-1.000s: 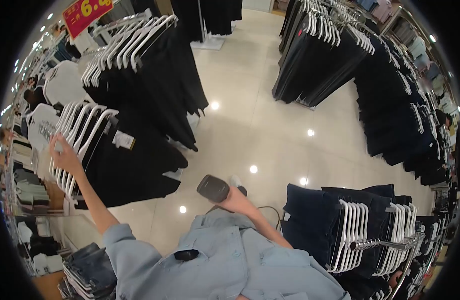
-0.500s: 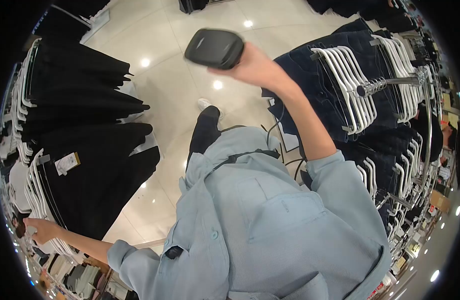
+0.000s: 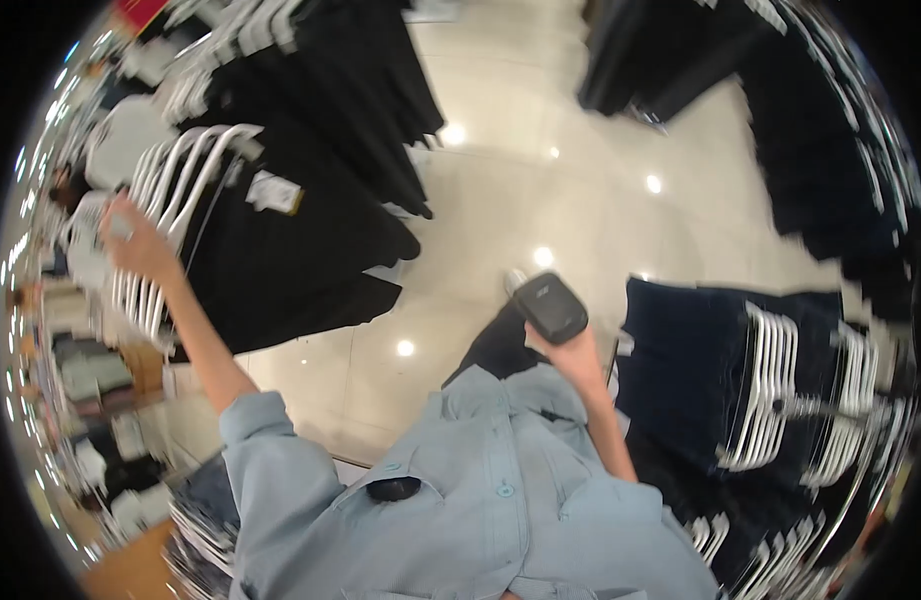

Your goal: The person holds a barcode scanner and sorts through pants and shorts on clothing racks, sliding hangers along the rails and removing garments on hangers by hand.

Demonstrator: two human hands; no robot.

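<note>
My left hand (image 3: 140, 243) is at the left, beside a row of white hangers (image 3: 165, 185) with black garments (image 3: 290, 255) on them. Its fingers are curled around a small pale thing that is too blurred to name. A white tag (image 3: 274, 192) lies against the front black garment. Right of centre, my right hand (image 3: 572, 352) grips a dark handheld device (image 3: 550, 307) with rounded corners, held over the floor in front of my body.
Dark blue garments (image 3: 675, 370) hang on white hangers from a metal rail (image 3: 820, 407) at the lower right. More black garments (image 3: 660, 50) hang at the upper right. Folded clothes (image 3: 205, 500) are stacked at the lower left. Pale glossy floor (image 3: 490, 200) lies between the racks.
The view swung down and then back up. Against half a second ago, my right hand and the device appear lower and further right, my left hand higher. The device stays in my right hand.
</note>
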